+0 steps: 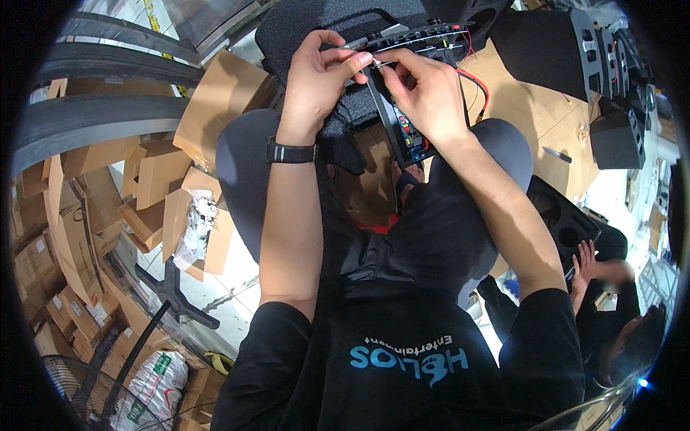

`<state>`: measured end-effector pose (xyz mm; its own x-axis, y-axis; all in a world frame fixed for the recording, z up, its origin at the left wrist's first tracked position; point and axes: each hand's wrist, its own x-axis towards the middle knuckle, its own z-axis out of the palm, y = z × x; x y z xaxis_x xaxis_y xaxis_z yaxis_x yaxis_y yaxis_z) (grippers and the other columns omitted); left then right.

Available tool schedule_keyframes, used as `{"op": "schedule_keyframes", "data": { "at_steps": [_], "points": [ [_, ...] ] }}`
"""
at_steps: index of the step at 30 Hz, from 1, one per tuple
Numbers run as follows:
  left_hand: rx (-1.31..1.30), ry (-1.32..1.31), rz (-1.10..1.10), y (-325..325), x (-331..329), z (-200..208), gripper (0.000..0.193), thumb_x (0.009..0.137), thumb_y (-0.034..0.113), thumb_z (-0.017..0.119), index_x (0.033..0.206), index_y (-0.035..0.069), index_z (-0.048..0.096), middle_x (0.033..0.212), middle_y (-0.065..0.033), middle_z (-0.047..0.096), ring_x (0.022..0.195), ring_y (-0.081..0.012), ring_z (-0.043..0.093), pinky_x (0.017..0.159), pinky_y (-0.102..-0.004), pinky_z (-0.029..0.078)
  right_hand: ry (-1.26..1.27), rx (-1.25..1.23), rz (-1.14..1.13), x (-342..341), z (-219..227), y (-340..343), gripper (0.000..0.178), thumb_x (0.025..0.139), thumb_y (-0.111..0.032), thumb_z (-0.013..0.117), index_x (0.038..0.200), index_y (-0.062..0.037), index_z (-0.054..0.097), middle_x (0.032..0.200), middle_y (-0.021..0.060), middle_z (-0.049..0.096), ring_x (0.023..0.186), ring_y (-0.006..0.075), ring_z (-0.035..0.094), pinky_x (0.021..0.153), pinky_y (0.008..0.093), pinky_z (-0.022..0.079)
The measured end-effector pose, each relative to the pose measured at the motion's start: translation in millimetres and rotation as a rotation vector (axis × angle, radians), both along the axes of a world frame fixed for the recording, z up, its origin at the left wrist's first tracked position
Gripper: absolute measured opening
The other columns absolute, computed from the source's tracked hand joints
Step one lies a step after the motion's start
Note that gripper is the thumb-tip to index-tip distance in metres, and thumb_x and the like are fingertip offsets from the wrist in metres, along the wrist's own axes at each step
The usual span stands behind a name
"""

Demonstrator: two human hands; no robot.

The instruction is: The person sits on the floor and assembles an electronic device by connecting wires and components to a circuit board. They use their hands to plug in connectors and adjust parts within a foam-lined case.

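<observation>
My left hand (316,82) and my right hand (424,93) meet at the fingertips in front of me, both closed in a pinch. Between them is a small pale piece, too small to name. Just behind the fingers, a black panel (431,37) with knobs and thin wires stands on edge. Below my right hand, a narrow black metal chassis (387,118) slants down, with a populated circuit board (411,136) inside it, partly covered by the hand. A dark grey carpeted cabinet (284,43) lies behind my left hand. A red and black cable (483,90) curves out beside my right wrist.
Open cardboard boxes (151,176) crowd the left, beside dark metal beams (115,108). A knife (557,154) lies on cardboard at the right. More black cabinets (543,50) stand at far right. A co-worker's hand (583,266) touches a black panel (564,215).
</observation>
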<state>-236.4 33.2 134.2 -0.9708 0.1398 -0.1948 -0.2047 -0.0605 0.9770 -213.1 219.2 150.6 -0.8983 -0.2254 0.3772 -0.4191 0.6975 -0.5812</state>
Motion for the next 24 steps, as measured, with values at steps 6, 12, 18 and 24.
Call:
{"op": "schedule_keyframes", "data": {
  "at_steps": [6, 12, 18, 24],
  "points": [
    [0.054, -0.022, 0.005, 1.4, 0.1, -1.0, 0.039, 0.090, 0.014, 0.081, 0.115, 0.002, 0.053, 0.094, -0.0075, 0.073, 0.075, -0.0111, 0.071, 0.059, -0.0199, 0.049, -0.231, -0.192, -0.061, 1.7, 0.4, -2.9, 0.019, 0.088, -0.006, 0.075, 0.106, -0.0036, 0.076, 0.065, 0.0031, 0.063, 0.055, 0.0078, 0.058, 0.056, 0.0240, 0.049],
    [0.071, -0.053, 0.011, 0.2, -1.2, 0.5, 0.040, 0.089, 0.011, 0.082, 0.115, -0.001, 0.054, 0.092, -0.0101, 0.073, 0.075, -0.0129, 0.070, 0.065, -0.0229, 0.054, -0.147, -0.147, -0.034, 0.9, 0.2, -3.3, 0.018, 0.087, -0.007, 0.074, 0.105, -0.0028, 0.076, 0.065, 0.0037, 0.064, 0.055, 0.0085, 0.058, 0.055, 0.0244, 0.048],
    [-0.002, -0.070, 0.004, -2.4, -0.7, 0.1, 0.044, 0.088, 0.016, 0.084, 0.118, 0.001, 0.056, 0.095, -0.0073, 0.075, 0.077, -0.0106, 0.072, 0.060, -0.0196, 0.048, -0.079, -0.119, 0.028, -2.5, -2.2, -0.6, 0.018, 0.086, -0.008, 0.074, 0.103, -0.0030, 0.076, 0.066, 0.0044, 0.064, 0.055, 0.0110, 0.059, 0.055, 0.0262, 0.049],
    [-0.006, -0.073, 0.041, -0.1, 4.2, -0.6, 0.045, 0.089, 0.017, 0.083, 0.121, 0.000, 0.056, 0.096, -0.0089, 0.076, 0.081, -0.0128, 0.075, 0.058, -0.0196, 0.047, -0.057, -0.153, 0.061, -2.5, -2.1, -0.3, 0.019, 0.085, -0.008, 0.074, 0.103, -0.0030, 0.076, 0.066, 0.0044, 0.062, 0.055, 0.0114, 0.059, 0.054, 0.0271, 0.048]
  ]
}}
